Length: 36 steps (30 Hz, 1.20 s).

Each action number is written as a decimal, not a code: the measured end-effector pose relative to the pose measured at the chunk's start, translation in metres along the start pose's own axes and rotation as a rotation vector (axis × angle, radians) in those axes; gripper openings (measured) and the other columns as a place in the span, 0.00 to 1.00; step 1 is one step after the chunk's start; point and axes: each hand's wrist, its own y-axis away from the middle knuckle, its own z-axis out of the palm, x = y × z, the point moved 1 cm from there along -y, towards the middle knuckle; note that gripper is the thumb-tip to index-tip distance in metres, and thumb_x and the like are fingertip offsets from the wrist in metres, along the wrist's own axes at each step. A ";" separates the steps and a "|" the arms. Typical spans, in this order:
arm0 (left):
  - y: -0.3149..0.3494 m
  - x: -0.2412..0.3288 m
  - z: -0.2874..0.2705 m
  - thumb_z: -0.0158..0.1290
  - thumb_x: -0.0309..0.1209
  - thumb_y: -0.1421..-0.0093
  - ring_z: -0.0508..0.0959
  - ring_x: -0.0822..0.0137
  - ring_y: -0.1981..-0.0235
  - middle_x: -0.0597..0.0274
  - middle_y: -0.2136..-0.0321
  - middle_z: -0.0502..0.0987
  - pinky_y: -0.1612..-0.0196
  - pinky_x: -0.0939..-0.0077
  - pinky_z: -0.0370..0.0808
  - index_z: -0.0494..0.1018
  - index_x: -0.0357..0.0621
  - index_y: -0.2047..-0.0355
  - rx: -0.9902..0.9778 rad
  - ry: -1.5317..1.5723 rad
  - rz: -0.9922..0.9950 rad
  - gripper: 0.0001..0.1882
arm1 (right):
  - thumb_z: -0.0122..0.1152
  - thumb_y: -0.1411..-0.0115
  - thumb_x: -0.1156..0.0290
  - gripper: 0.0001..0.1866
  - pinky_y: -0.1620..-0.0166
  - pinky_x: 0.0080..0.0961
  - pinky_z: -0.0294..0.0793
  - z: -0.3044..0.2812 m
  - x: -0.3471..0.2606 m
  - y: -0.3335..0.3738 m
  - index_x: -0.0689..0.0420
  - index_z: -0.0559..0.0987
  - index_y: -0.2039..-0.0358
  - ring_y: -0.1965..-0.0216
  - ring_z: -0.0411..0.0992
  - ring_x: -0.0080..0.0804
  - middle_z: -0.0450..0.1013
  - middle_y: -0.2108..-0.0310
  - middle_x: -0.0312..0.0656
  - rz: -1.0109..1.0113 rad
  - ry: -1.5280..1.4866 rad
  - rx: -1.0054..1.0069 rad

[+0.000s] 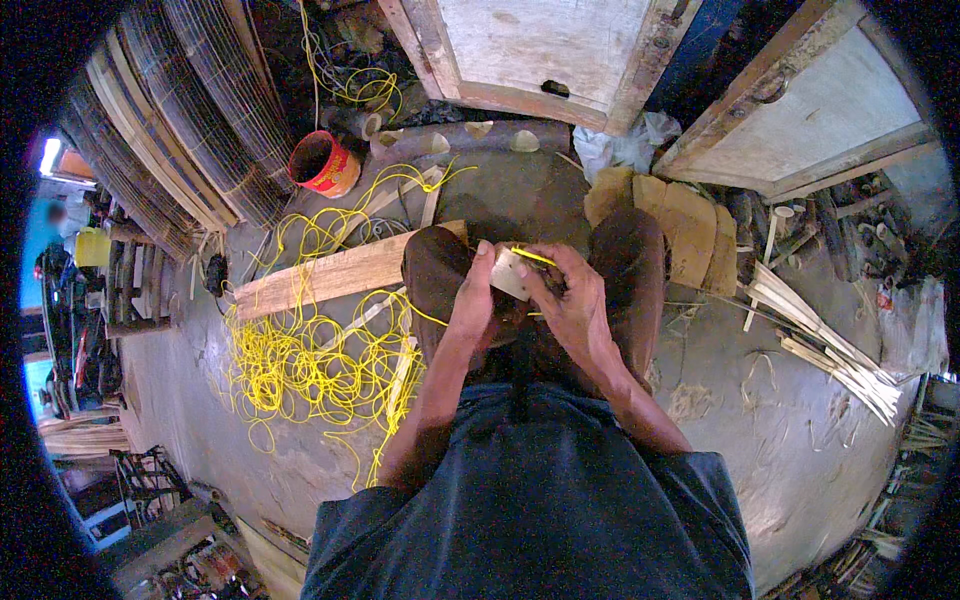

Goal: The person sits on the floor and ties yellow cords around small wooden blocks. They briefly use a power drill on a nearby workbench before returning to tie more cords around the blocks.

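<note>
Floor left of the knees blocked: loose yellow cord [300,370] spread in a tangle, wooden plank [330,278] lying across its far edge. Red bucket [325,163] beyond the plank. Right side: bundle of split bamboo strips [830,350] near the floor's right edge. Bare concrete floor [760,440] between right knee and strips gives open passage.

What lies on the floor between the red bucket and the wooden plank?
In the head view, loops of yellow cord lie between the red bucket and the wooden plank.
</note>
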 end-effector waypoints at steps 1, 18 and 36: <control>0.001 0.001 -0.001 0.33 0.59 0.37 0.73 0.68 0.65 0.60 0.66 0.74 0.64 0.70 0.71 0.71 0.43 0.58 0.025 -0.081 0.040 0.32 | 0.63 0.47 0.71 0.13 0.57 0.33 0.73 -0.001 0.001 -0.001 0.60 0.76 0.61 0.61 0.74 0.45 0.75 0.63 0.48 -0.008 0.025 -0.015; 0.005 -0.010 -0.022 0.34 0.52 0.35 0.76 0.60 0.66 0.51 0.63 0.76 0.66 0.69 0.75 0.68 0.41 0.52 -0.481 0.135 0.046 0.27 | 0.58 0.43 0.68 0.12 0.63 0.35 0.73 -0.034 0.044 -0.011 0.62 0.74 0.61 0.67 0.74 0.49 0.74 0.68 0.53 0.102 0.232 0.195; -0.006 -0.019 0.006 0.51 0.47 0.40 0.78 0.67 0.67 0.61 0.65 0.76 0.65 0.70 0.78 0.73 0.46 0.60 -0.014 0.288 0.056 0.18 | 0.57 0.42 0.74 0.08 0.66 0.29 0.72 -0.016 0.019 0.025 0.63 0.77 0.64 0.69 0.74 0.41 0.75 0.68 0.49 -0.043 0.124 0.073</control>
